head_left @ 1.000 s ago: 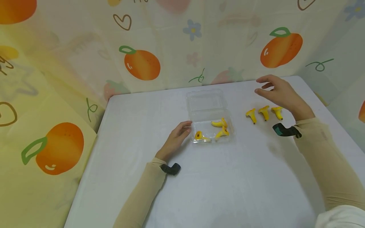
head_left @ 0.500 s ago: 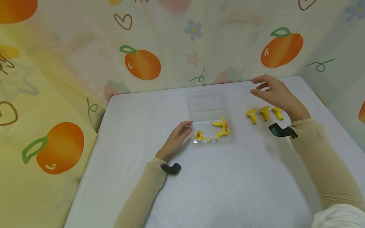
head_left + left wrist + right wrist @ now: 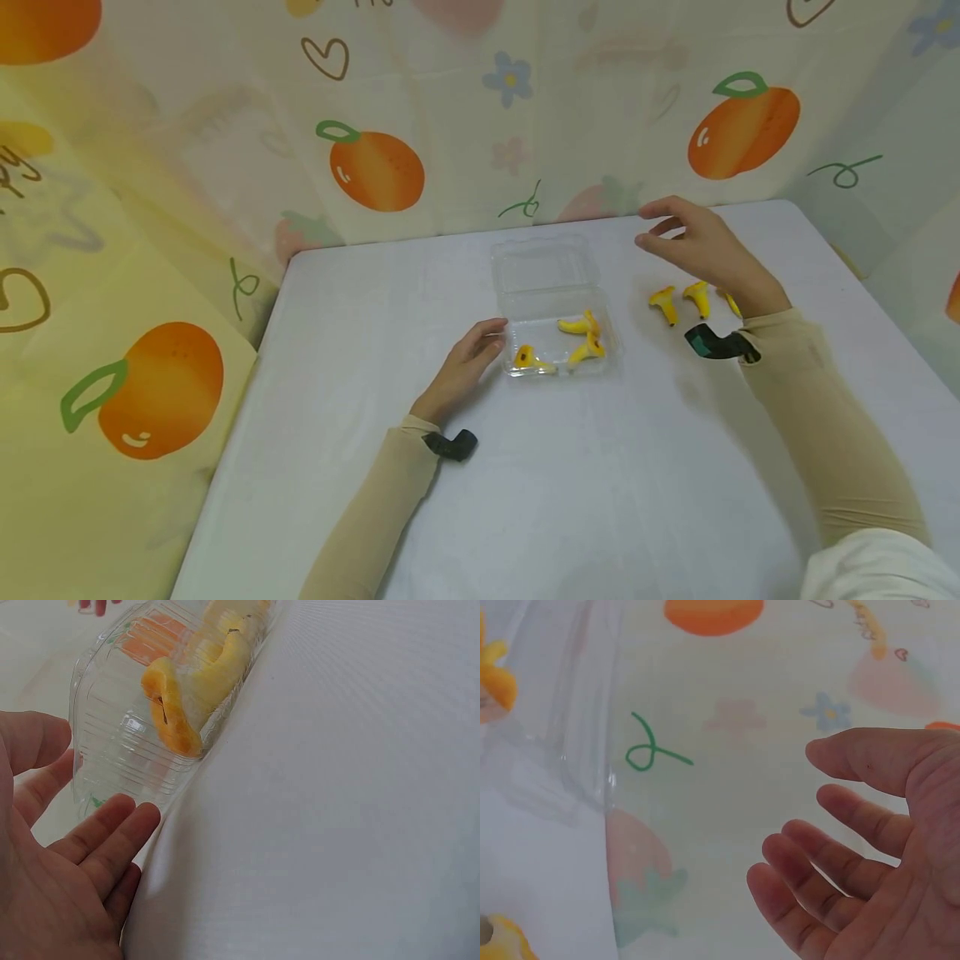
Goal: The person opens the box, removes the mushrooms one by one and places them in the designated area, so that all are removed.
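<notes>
On the white table lies a clear plastic clamshell box (image 3: 546, 304), lid folded back. Inside are a yellow mushroom (image 3: 527, 358) at its front left and two more mushrooms (image 3: 585, 348) at the right. My left hand (image 3: 459, 371) is at the box's left side with loosely bent fingers; in the left wrist view its fingertips (image 3: 142, 821) are right at the box wall. My right hand (image 3: 693, 242) hovers behind the row of mushrooms (image 3: 663, 305) right of the box. Its fingers are spread from the thumb with nothing between them, as the right wrist view (image 3: 840, 862) shows.
In that row stand a middle mushroom (image 3: 697, 298) and a right one (image 3: 729, 303), partly hidden by my right wrist. A printed fruit curtain (image 3: 450, 125) hangs behind the table (image 3: 570, 483), and another curtain (image 3: 127, 275) is at the left.
My right hand has drifted left, toward the box, still holding nothing; its wrist now covers part of the rightmost mushroom. The left hand and the box have stayed in place.
</notes>
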A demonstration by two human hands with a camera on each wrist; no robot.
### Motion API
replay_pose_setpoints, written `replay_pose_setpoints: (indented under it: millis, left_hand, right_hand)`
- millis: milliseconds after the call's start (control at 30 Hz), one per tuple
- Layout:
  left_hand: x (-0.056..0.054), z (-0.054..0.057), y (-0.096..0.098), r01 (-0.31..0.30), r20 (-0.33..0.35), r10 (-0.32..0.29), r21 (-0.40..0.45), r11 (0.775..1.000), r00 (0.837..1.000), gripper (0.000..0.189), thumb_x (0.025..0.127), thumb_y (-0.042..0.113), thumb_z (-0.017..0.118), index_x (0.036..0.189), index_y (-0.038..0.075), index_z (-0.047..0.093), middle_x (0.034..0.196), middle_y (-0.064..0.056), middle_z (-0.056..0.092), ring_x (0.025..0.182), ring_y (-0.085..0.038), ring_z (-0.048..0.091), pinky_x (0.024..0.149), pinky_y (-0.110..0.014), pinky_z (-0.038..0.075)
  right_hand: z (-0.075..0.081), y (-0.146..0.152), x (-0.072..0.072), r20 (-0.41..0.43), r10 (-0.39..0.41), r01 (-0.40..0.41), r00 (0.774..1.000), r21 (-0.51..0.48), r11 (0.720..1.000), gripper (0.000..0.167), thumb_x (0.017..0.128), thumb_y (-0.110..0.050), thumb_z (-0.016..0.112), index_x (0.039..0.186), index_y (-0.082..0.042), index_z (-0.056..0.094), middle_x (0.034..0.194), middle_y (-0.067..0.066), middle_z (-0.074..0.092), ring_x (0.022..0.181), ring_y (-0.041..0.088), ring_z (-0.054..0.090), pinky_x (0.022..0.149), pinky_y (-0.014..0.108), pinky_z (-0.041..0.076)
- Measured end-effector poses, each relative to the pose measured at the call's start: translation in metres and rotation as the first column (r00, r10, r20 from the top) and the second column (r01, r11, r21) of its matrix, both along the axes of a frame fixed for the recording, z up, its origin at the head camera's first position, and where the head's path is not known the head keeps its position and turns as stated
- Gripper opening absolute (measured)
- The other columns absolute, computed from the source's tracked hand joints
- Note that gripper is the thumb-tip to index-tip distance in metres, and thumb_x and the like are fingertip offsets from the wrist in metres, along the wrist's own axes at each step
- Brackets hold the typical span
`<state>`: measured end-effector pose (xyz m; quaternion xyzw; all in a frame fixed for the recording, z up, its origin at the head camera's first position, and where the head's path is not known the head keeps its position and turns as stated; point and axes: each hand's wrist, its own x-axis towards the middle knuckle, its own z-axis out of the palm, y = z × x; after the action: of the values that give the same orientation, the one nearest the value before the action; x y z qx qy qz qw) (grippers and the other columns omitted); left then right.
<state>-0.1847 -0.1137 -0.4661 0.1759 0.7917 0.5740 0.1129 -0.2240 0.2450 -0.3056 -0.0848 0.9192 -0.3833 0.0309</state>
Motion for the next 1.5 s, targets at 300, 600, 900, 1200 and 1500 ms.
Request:
replay_pose_setpoints:
  millis: [300, 600, 900, 1200, 1500]
  left_hand:
    - [-0.003, -0.004, 0.001, 0.005, -0.004, -0.005, 0.011, 1.000, 1.000, 0.042, 0.107, 0.020, 0.051, 0.147, 0.009, 0.048, 0.153, -0.012, 0.050, 0.138, -0.032, 0.052, 0.119, -0.048, 0.040]
    - [-0.002, -0.003, 0.001, 0.002, -0.002, -0.002, 0.010, 1.000, 1.000, 0.042, 0.107, 0.021, 0.051, 0.147, 0.012, 0.048, 0.153, -0.010, 0.050, 0.138, -0.030, 0.052, 0.120, -0.048, 0.040]
    - [0.000, -0.002, -0.002, -0.005, 0.009, 0.005, -0.021, 1.000, 1.000, 0.042, 0.107, 0.025, 0.051, 0.148, 0.017, 0.048, 0.153, -0.006, 0.050, 0.139, -0.027, 0.052, 0.121, -0.049, 0.037]
    - [-0.001, -0.003, -0.002, -0.008, 0.005, 0.008, -0.018, 1.000, 1.000, 0.041, 0.107, 0.024, 0.051, 0.148, 0.016, 0.048, 0.153, -0.006, 0.050, 0.138, -0.027, 0.053, 0.120, -0.048, 0.039]
    - [-0.001, -0.004, -0.001, -0.004, 0.017, 0.004, -0.010, 1.000, 1.000, 0.042, 0.107, 0.024, 0.051, 0.148, 0.016, 0.048, 0.153, -0.006, 0.050, 0.139, -0.027, 0.052, 0.120, -0.048, 0.039]
  right_hand:
    - [0.000, -0.013, 0.001, 0.002, 0.023, -0.023, 1.000, -0.032, 0.999, 0.055, 0.100, -0.040, 0.061, 0.146, -0.012, 0.049, 0.145, 0.014, 0.054, 0.125, 0.034, 0.054, 0.097, 0.050, 0.047]
    - [-0.002, -0.023, 0.003, -0.013, 0.059, -0.059, 0.998, -0.053, 0.997, 0.051, 0.100, -0.035, 0.061, 0.143, -0.009, 0.050, 0.144, 0.013, 0.055, 0.126, 0.033, 0.054, 0.104, 0.055, 0.046]
    - [0.000, -0.035, 0.003, -0.025, 0.118, -0.120, 0.993, -0.073, 0.990, 0.045, 0.100, -0.027, 0.062, 0.139, -0.007, 0.053, 0.140, 0.014, 0.057, 0.123, 0.030, 0.055, 0.108, 0.050, 0.044]
    - [-0.001, -0.047, 0.004, -0.022, 0.164, -0.165, 0.986, -0.059, 0.985, 0.040, 0.100, -0.024, 0.063, 0.136, -0.009, 0.055, 0.139, 0.011, 0.058, 0.122, 0.029, 0.056, 0.107, 0.049, 0.046]
    - [-0.005, -0.055, 0.007, -0.031, 0.194, -0.196, 0.981, -0.088, 0.977, 0.035, 0.099, -0.017, 0.064, 0.132, -0.009, 0.057, 0.136, 0.011, 0.060, 0.119, 0.028, 0.058, 0.106, 0.048, 0.047]
